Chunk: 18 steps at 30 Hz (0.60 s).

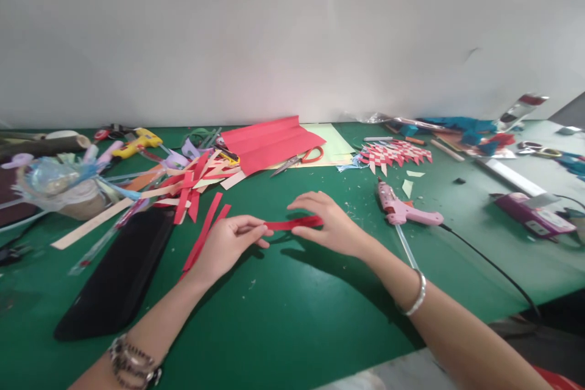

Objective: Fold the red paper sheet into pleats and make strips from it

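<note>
A short red paper strip (292, 223) is stretched out above the green table. Its left end is pinched between the thumb and fingers of my left hand (227, 242). My right hand (337, 226) is around the strip's other end, thumb and fingers spread apart, with the strip lying in the gap between them. Whether that end touches the palm I cannot tell. Loose red strips (208, 225) lie on the table just beyond my left wrist and are partly covered by it.
A black pouch (116, 274) and a heap of paper strips (194, 186) lie to the left. Red paper (269, 143) and scissors (297, 160) are at the back. A pink glue gun (402, 210) with a cord and a woven red-and-white piece (393, 153) sit on the right.
</note>
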Tool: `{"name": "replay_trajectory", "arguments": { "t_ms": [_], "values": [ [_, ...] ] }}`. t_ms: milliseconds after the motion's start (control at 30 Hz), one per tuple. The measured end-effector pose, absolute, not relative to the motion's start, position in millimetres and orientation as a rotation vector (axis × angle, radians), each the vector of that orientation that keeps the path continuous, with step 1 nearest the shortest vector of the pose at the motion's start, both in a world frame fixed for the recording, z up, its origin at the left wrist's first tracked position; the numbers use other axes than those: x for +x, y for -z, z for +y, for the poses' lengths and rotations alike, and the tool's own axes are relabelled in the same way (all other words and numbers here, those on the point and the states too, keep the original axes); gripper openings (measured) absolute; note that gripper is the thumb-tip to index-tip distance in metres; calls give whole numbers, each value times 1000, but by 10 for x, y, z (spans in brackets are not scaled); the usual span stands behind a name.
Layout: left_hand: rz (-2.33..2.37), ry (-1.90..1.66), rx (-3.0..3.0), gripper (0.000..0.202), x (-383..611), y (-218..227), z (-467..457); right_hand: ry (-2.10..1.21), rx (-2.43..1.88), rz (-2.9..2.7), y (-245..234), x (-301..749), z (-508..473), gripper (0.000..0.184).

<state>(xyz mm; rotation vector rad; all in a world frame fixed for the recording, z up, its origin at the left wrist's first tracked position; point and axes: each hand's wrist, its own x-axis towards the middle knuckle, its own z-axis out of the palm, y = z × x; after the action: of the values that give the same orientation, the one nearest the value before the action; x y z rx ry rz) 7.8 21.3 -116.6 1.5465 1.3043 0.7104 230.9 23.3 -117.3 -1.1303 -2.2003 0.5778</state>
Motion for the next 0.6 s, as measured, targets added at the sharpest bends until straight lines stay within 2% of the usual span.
{"name": "replay_trajectory", "arguments": {
  "t_ms": [133,267,600],
  "values": [
    [1230,-686,1548,23,153,1187,145,-583,-1096,-2388,1157,2205,157,17],
    [1216,-666,1552,22,160,1203,128,-672,-1045,-2440,1203,2161,163,24],
    [1221,-674,1634,25,157,1134,123,-899,-1076,-2254,1224,2132,154,17]
  ]
}}
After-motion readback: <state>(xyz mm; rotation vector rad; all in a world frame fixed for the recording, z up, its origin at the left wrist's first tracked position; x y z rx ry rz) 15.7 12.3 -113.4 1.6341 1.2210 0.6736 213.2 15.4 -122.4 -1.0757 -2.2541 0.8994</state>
